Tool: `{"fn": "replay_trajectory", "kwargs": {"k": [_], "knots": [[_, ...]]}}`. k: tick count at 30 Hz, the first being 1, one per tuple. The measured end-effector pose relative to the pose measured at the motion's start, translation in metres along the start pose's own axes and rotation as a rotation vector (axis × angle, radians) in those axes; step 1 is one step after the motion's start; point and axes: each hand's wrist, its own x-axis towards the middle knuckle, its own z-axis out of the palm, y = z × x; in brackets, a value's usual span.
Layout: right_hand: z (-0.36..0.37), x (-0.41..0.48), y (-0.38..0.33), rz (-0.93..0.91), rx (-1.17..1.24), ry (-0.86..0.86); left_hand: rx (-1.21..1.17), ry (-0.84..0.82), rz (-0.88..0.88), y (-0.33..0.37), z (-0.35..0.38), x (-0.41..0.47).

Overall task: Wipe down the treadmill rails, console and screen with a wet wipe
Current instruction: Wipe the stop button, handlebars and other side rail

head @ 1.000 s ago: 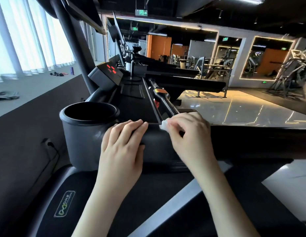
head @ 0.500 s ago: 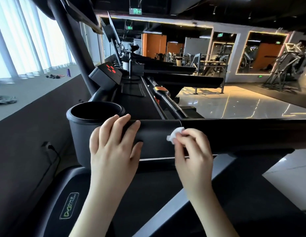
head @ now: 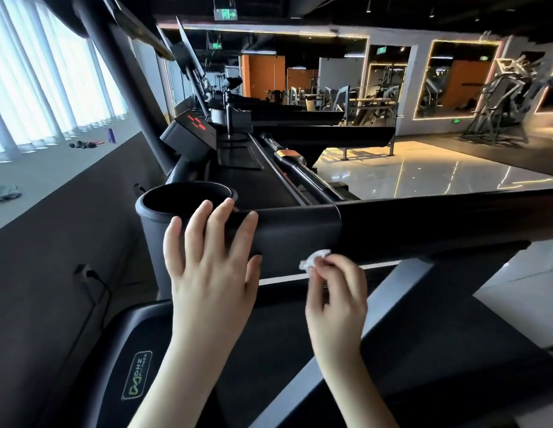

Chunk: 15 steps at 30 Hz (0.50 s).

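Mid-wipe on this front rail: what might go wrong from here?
The wet wipe is a small wad pinched in the right hand, so it may miss strips of the rail or slip out. The left hand rests on the rail beside the cup holder; that patch could go unwiped.

A small, crumpled white wet wipe (head: pixel 315 261) is pinched at the right hand's (head: pixel 337 291) fingertips, by the black rail's (head: pixel 293 230) lower edge.

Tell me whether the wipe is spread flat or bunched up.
Bunched up. The wipe shows as a small crumpled white wad pinched by the right hand, not a flat sheet.
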Motion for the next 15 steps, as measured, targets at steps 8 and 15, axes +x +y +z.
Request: {"fn": "replay_trajectory", "kwargs": {"k": [8, 15], "knots": [[0.004, 0.048, -0.009, -0.053, 0.023, 0.028, -0.029, 0.024, -0.018, -0.007, 0.002, 0.001], [0.006, 0.090, -0.016, -0.072, -0.137, -0.165, -0.040, 0.047, -0.017, -0.008, 0.004, 0.003]]}}
